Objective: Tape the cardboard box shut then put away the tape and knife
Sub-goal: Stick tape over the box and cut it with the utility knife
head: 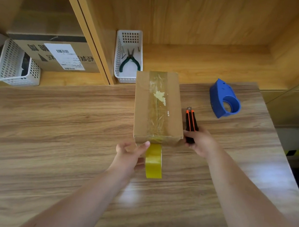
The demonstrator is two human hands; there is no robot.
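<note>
This looks like a packing or storage workroom. A wood-grain worktable (47, 138) faces wooden shelving (194, 20) at twelve o'clock. A labelled shipping carton (58, 55) sits at ten o'clock, a white basket (126, 72) holds pliers (129, 62), and a blue tape dispenser (223, 100) rests at one o'clock.

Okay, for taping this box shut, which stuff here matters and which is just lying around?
For the job: cardboard box, tape roll in the left hand, knife in the right hand.

Lying about: blue tape dispenser, pliers in white basket, labelled carton.
</note>
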